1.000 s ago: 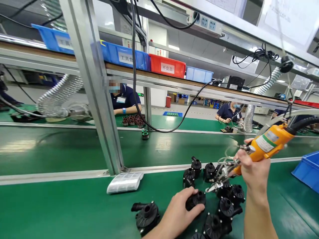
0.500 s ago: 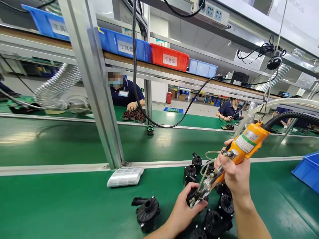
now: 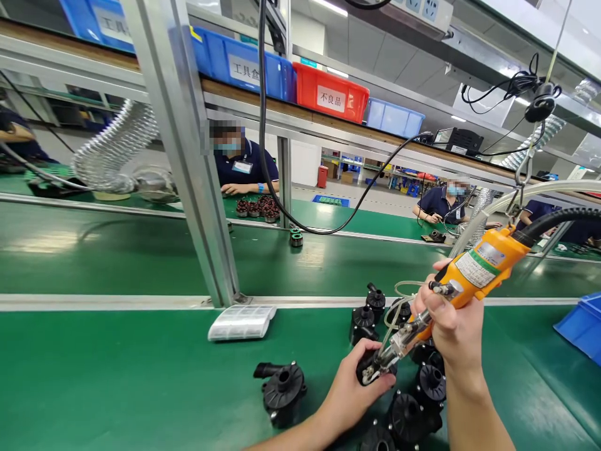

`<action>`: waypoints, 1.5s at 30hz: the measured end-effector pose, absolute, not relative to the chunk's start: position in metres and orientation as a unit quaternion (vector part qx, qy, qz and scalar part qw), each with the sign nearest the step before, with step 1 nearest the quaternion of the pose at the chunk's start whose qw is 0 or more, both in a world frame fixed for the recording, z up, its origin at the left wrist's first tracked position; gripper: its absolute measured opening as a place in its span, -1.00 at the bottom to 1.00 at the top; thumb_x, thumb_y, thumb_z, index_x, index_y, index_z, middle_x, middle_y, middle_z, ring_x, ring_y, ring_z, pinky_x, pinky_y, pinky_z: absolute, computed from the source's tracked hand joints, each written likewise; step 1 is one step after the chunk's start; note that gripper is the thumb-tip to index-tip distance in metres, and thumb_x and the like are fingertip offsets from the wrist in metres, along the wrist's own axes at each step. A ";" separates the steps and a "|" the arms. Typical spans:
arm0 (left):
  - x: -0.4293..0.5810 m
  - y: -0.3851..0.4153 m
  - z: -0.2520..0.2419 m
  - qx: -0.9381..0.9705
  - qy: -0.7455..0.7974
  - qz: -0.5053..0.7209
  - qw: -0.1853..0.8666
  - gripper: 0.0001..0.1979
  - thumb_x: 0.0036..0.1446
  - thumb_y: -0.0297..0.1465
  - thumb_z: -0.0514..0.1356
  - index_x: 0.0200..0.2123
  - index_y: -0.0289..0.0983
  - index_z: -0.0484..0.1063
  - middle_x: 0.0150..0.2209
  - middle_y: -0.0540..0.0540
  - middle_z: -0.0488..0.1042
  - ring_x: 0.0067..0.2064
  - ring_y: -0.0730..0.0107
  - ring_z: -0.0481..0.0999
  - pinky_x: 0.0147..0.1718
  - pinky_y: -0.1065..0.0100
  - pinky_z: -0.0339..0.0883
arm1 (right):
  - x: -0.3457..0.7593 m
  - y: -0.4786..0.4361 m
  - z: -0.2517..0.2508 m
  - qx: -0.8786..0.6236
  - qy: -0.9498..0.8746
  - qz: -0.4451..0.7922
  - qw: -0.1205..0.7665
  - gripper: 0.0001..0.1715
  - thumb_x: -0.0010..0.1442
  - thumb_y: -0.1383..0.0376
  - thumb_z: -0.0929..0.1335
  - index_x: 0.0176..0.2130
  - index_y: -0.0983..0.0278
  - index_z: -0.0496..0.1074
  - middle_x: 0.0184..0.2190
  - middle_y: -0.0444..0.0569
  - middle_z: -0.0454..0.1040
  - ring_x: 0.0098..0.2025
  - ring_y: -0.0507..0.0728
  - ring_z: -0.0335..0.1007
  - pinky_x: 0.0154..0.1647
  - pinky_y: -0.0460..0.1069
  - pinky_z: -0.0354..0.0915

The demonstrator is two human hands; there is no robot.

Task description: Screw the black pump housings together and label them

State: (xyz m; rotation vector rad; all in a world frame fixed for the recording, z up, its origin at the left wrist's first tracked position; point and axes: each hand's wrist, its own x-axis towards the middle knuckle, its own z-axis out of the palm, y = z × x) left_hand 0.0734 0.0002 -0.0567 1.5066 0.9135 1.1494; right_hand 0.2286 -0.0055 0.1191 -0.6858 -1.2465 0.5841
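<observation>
In my right hand (image 3: 453,322) is an orange electric screwdriver (image 3: 488,260), held at a slant with its metal nose pointing down and left. My left hand (image 3: 354,379) is wrapped around a black pump housing (image 3: 364,363), and the screwdriver's tip rests at that housing. Fingers and the tool hide most of the held part. Several more black pump housings (image 3: 408,413) stand close around both hands. One separate pump housing (image 3: 283,391) with a side spout sits to the left of my left hand.
A white sheet-like pack (image 3: 241,322) lies by the metal post (image 3: 188,156). At right is a blue bin (image 3: 582,326). Blue and red boxes (image 3: 331,94) line the shelf above. A black cable (image 3: 265,125) hangs in front. Co-workers sit across the green belt (image 3: 328,266).
The view has shifted a little, so the surroundings appear displaced. Both hands keep their hold on the screwdriver and the pump housing. A co-worker's hand across the belt has drawn away from the small coils.
</observation>
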 end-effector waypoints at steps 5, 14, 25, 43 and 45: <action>0.074 -0.003 -0.044 0.623 0.351 0.481 0.507 -0.56 0.05 -0.28 0.45 0.01 -0.24 0.53 -0.06 -0.09 0.68 0.00 0.05 0.60 0.06 0.15 0.46 | 0.203 -0.011 0.122 -0.313 -0.581 0.261 0.705 -0.47 0.04 0.25 0.57 -0.08 0.18 0.31 -0.39 -0.20 0.36 -0.50 0.00 0.29 -0.50 -0.10 0.33; 0.076 -0.005 -0.032 0.612 0.333 0.494 0.521 -0.46 0.04 -0.38 0.41 0.13 -0.20 0.51 0.08 -0.12 0.65 0.09 -0.01 0.60 0.19 0.10 0.43 | 0.182 -0.016 0.123 -0.316 -0.588 0.276 0.691 -0.50 -0.03 0.30 0.53 -0.14 0.21 0.30 -0.51 -0.24 0.35 -0.58 -0.02 0.24 -0.57 -0.12 0.29; 0.071 -0.009 -0.059 0.600 0.449 0.459 0.478 -0.40 0.12 -0.17 0.38 0.16 -0.16 0.26 -0.01 -0.14 0.47 -0.04 0.08 0.55 0.06 0.07 0.44 | 0.230 -0.009 0.128 -0.274 -0.480 0.270 0.789 -0.42 -0.02 0.24 0.59 -0.09 0.20 0.32 -0.37 -0.21 0.36 -0.53 -0.04 0.25 -0.52 -0.10 0.30; -0.076 0.003 0.099 0.827 0.500 -0.090 0.240 -0.26 -0.27 -0.31 0.52 0.11 -0.09 0.59 -0.01 -0.17 0.65 -0.01 -0.29 0.61 -0.07 0.04 0.47 | 0.263 -0.025 0.146 -0.210 -0.461 0.338 0.793 -0.40 0.05 0.12 0.62 -0.05 0.19 0.35 -0.53 -0.26 0.28 -0.62 -0.04 0.16 -0.60 -0.13 0.16; -0.069 0.009 0.090 0.837 0.478 -0.079 0.254 -0.37 -0.24 -0.25 0.53 0.03 -0.06 0.65 -0.04 -0.14 0.68 -0.01 -0.25 0.62 -0.09 0.08 0.46 | 0.257 -0.022 0.142 -0.208 -0.464 0.342 0.790 -0.41 0.06 0.14 0.61 -0.05 0.17 0.34 -0.50 -0.26 0.30 -0.61 -0.03 0.20 -0.59 -0.12 0.19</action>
